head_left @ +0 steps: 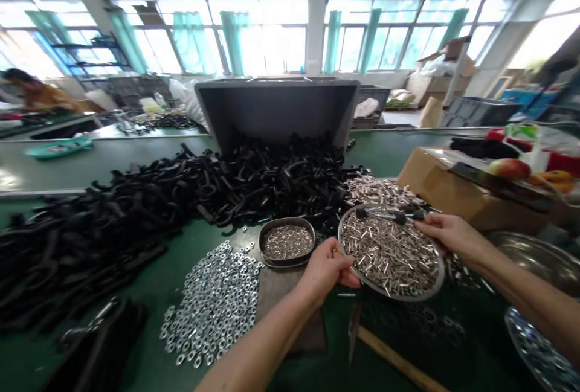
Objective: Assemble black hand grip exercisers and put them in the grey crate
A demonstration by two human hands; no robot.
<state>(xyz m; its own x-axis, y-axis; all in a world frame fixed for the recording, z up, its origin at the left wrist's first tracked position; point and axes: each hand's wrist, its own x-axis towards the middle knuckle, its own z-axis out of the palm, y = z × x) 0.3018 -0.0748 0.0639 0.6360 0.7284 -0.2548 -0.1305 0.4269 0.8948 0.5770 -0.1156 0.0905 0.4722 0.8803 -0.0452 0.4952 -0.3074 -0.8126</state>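
Observation:
A round metal bowl (393, 295) full of small metal pins (385, 250) is held up, tilted slightly, over the green table. My left hand (330, 266) pinches its left rim, thumb on top. At the upper right of the bowl is my right hand (446, 235), its fingers closed at the rim beside a dark-ended tool (399, 218) lying across the pins. Whether the fingers hold the rim, the tool or both cannot be made out. Left of the bowl stands an oval tin (286, 263) of small metal pieces.
Nuts (217, 301) lie spread at centre left. Black parts (272, 186) are heaped before a grey crate (278, 108). A hammer (394, 359) lies at the front. More pins (380, 189), a cardboard box (439, 189) and metal bowls (534, 253) are right. A person (38, 93) sits far left.

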